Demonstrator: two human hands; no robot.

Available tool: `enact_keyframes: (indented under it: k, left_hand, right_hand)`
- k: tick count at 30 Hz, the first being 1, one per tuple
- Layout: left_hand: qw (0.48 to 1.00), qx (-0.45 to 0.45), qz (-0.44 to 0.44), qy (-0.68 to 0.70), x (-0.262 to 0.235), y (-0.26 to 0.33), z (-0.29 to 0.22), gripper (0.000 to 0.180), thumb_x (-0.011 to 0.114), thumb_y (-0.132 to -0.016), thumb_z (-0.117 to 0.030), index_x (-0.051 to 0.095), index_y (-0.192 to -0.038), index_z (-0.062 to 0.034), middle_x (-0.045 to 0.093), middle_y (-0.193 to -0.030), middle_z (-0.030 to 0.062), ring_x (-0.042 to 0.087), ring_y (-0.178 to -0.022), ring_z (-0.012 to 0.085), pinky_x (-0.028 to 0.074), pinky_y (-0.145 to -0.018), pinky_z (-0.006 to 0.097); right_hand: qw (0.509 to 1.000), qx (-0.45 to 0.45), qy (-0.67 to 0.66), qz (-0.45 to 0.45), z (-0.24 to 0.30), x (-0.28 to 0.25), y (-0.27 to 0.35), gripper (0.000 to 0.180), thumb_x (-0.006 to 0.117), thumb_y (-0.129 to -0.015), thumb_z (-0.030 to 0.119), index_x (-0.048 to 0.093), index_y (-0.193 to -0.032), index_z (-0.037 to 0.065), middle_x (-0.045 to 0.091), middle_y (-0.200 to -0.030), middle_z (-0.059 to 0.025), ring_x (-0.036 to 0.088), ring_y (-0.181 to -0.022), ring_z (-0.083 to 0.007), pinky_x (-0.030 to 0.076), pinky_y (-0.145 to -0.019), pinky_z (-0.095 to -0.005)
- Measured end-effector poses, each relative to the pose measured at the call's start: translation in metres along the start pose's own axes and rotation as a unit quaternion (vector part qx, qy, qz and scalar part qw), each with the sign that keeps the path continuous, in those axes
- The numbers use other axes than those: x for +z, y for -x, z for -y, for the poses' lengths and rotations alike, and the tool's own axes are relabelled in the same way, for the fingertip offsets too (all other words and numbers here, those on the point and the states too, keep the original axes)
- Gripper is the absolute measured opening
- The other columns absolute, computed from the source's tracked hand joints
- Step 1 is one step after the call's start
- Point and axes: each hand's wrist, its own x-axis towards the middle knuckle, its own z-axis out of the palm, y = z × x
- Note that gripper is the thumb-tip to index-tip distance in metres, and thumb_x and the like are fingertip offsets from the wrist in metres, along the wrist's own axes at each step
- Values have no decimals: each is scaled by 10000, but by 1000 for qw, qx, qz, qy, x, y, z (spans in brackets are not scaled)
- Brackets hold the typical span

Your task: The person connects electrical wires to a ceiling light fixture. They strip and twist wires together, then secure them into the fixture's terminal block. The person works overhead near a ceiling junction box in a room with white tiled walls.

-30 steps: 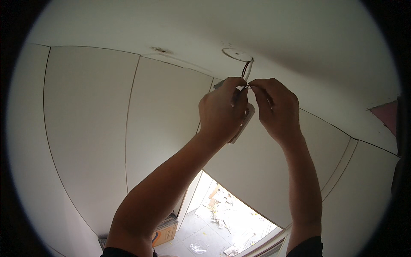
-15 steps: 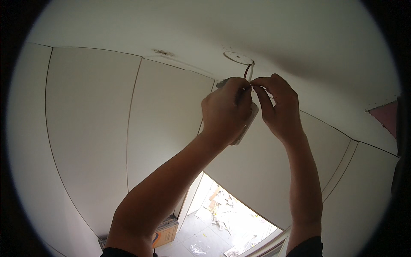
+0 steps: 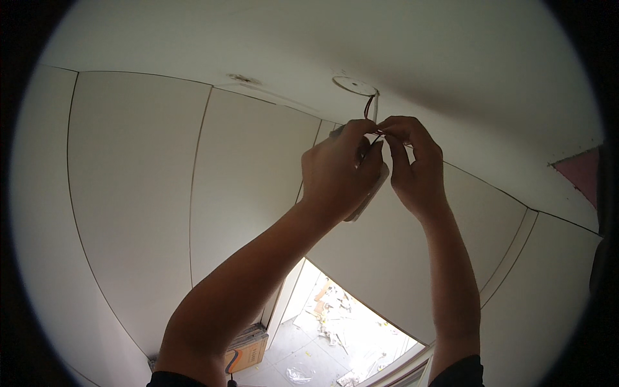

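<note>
Both of my hands are raised just below the ceiling, fingertips meeting. My left hand is closed, with thumb and fingers pinching thin electrical wires. Under its palm shows the edge of a flat white piece, mostly hidden. A dark object, of a kind I cannot make out, pokes out behind its knuckles. With thumb and forefinger pressed together, my right hand pinches the wire ends. The wires and a white strand come down from the edge of a round white plate on the ceiling.
Pale panelled walls meet the ceiling. A pinkish patch shows at the ceiling's right. Below, a bright doorway opens on a tiled floor with scattered debris. A cardboard box stands beside it.
My right hand has shifted slightly left and down, its fingers closer against the left hand's. The dark wires bow more below the plate. My left hand keeps its hold.
</note>
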Motion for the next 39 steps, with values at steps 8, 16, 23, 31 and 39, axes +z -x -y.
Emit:
enact_keyframes:
  k: [8, 16, 23, 31, 39]
  left_hand:
    - [989, 131, 14, -67, -52, 28, -9, 541, 785, -876, -113, 687, -1408, -111, 752, -1048, 171, 762, -908, 242, 622, -771, 386]
    - [965, -50, 249, 63, -56, -72, 9, 321, 665, -1010, -283, 798, -1200, -61, 740, -859, 125, 691, -792, 195, 555, -722, 373]
    - [887, -28, 459, -34, -37, -94, 10, 351, 631, -1053, -337, 749, -1262, -80, 713, -852, 91, 670, -808, 175, 561, -726, 370]
    - [870, -84, 486, -7, -36, -97, 3, 334, 679, -1061, -378, 713, -1157, -60, 680, -847, 43, 659, -783, 148, 547, -672, 333]
    - [877, -92, 471, -2, -36, -96, 4, 358, 717, -1027, -391, 718, -1163, -60, 668, -808, 35, 626, -724, 140, 527, -661, 340]
  right_hand:
    - [997, -44, 61, -36, -16, 2, 9, 102, 700, -967, 4, 692, -1049, 64, 736, -1072, -84, 673, -1039, -272, 534, -926, -417]
    - [989, -93, 108, -40, -20, 0, 7, 112, 751, -933, 29, 714, -1015, 96, 736, -1033, -48, 656, -1017, -269, 464, -942, -425]
    - [990, -93, 108, -24, -34, -9, 15, 99, 763, -934, 42, 724, -1007, 96, 718, -979, -51, 656, -984, -269, 469, -904, -419]
    - [999, -4, 32, -17, -32, -8, 17, 25, 711, -996, 62, 706, -1020, 54, 686, -929, -64, 629, -850, -204, 502, -764, -373]
    - [996, 68, -32, 40, -25, -11, 16, 49, 632, -1055, 55, 655, -1077, 18, 651, -890, -54, 597, -779, -113, 507, -701, -301]
